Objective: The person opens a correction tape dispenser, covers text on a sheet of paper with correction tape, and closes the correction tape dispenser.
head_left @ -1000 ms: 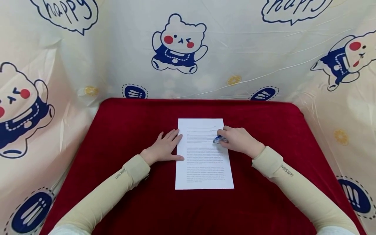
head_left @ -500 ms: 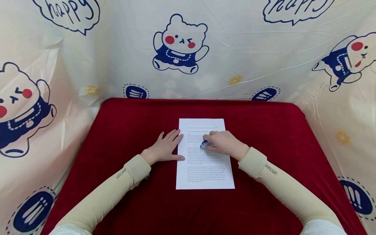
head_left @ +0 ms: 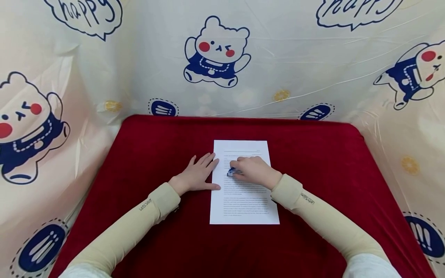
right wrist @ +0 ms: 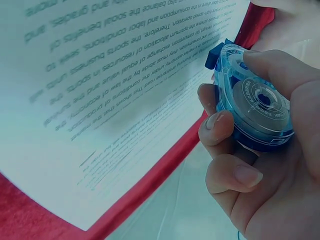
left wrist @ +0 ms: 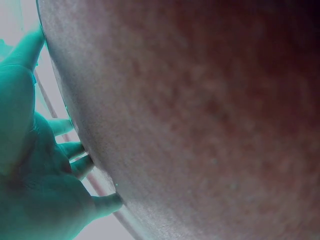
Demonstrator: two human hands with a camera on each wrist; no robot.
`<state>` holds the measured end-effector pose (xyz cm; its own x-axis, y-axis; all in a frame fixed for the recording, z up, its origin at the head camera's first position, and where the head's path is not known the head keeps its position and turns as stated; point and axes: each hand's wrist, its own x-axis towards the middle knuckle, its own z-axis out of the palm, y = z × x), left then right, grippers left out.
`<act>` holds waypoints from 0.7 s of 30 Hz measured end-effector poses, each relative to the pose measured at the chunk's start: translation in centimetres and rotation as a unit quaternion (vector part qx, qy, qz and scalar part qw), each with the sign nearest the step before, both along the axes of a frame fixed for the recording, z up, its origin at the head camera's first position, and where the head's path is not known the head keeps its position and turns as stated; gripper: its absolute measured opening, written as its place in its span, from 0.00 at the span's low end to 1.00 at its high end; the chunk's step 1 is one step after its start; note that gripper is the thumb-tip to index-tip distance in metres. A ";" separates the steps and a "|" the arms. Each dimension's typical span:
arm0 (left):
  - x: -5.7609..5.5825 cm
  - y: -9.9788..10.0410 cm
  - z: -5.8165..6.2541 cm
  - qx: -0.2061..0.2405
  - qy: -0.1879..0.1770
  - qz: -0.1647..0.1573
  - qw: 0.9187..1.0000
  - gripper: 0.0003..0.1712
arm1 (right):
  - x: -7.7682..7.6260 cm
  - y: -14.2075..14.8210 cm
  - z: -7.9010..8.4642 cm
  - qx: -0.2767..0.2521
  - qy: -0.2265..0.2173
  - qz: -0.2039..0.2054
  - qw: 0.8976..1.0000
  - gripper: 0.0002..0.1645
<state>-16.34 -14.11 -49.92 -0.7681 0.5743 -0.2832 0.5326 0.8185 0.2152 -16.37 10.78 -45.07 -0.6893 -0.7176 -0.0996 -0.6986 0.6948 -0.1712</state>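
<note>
A printed sheet of paper (head_left: pixel 243 208) lies on the red cloth. My left hand (head_left: pixel 196 173) is spread flat at its left edge, fingertips and thumb resting on the paper's margin. In the left wrist view the left hand (left wrist: pixel 40 175) shows its palm and straight fingers beside a large blurred surface. My right hand (head_left: pixel 255 170) is over the upper part of the page, gripping a blue correction tape (head_left: pixel 232 172). In the right wrist view the clear-cased correction tape (right wrist: pixel 255 100) sits between thumb and curled fingers, its blue tip (right wrist: pixel 214 56) pointing at the printed lines.
The red cloth (head_left: pixel 156 143) covers the table on all sides of the paper. Behind and to both sides hangs a pale curtain (head_left: pixel 271 58) printed with cartoon bears. Beige sleeves (head_left: pixel 132 216) cover both forearms.
My right hand has moved left across the page with the correction tape, from near the right edge to left of the middle. The left hand has stayed at the paper's left edge.
</note>
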 end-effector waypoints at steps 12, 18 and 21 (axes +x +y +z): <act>-0.1 0.1 -0.1 0.000 -0.001 0.000 1.000 0.62 | -0.2 -0.9 -0.4 -0.001 0.003 0.012 1.000 0.12; -0.1 0.1 -0.3 -0.001 0.001 0.001 1.000 0.62 | -0.3 -1.2 -0.7 -0.001 0.010 0.012 1.000 0.10; -0.1 0.1 -0.3 0.000 0.002 0.002 1.000 0.62 | -0.4 -1.3 -0.7 -0.001 0.006 0.010 1.000 0.10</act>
<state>-16.43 -14.02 -50.24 -0.7713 0.5718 -0.2795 0.5309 0.8202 0.2130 -16.78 9.46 -45.81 -0.6761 -0.7312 -0.0902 -0.7141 0.6805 -0.1641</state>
